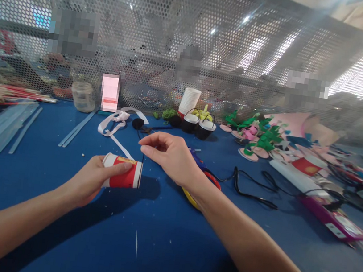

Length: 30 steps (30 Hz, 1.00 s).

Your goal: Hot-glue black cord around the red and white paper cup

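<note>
Head view — left hand [89, 180] clasps cup [130, 177] sideways, black-edged end rightward; right hand [173, 156] pinches cord [142, 158].

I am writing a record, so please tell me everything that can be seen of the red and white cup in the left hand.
The cup looks like paper: red wall, white bands at both ends, and a yellow patch whose dark marks are unreadable. The left hand holds it sideways, thumb across it, above the blue table. A black strand runs from the end nearer the right hand up to that hand's fingertips. Its inside is hidden.
</note>
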Motion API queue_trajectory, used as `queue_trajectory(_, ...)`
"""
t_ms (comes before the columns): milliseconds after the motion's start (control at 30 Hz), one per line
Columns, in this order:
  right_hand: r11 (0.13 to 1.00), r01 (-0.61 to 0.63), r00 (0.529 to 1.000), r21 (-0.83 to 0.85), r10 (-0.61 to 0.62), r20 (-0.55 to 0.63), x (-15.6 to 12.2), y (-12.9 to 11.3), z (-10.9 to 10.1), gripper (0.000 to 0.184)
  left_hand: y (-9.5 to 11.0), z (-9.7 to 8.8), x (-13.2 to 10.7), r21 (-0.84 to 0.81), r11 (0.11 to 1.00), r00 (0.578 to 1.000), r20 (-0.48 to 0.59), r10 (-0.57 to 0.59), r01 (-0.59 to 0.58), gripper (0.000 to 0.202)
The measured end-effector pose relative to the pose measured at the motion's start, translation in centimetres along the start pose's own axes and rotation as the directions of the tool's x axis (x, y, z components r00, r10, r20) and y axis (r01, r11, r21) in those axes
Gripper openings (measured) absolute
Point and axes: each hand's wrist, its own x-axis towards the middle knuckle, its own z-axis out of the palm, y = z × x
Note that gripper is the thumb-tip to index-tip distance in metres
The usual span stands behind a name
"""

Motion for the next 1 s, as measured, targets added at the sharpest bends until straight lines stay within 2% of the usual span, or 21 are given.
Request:
queue_trajectory(400, 1.0, -0.023, 1.0, -0.011, 0.023, -0.004, 0.2, 0.3, 0.2, 0.008, -0.2, 0.0, -0.2, 0.033, 0.998, 0.998, 0.011, 0.061, -0.061, 0.016)
queue_trajectory(700, 0.999, -0.047, 0.999, -0.008, 0.048, 0.005, 0.2, 0.3, 0.2, 0.007, -0.2, 0.1, -0.8, 0.122, 0.981, 0.985, -0.067, 0.158, -0.149, 0.016)
queue_trajectory(1000, 0.998, -0.057, 0.998, 0.028, 0.057, 0.011, 0.3, 0.2, 0.2, 0.007, -0.3, 0.0, -1.0, 0.198, 0.961, 0.975, -0.074, 0.21, -0.192, 0.014)
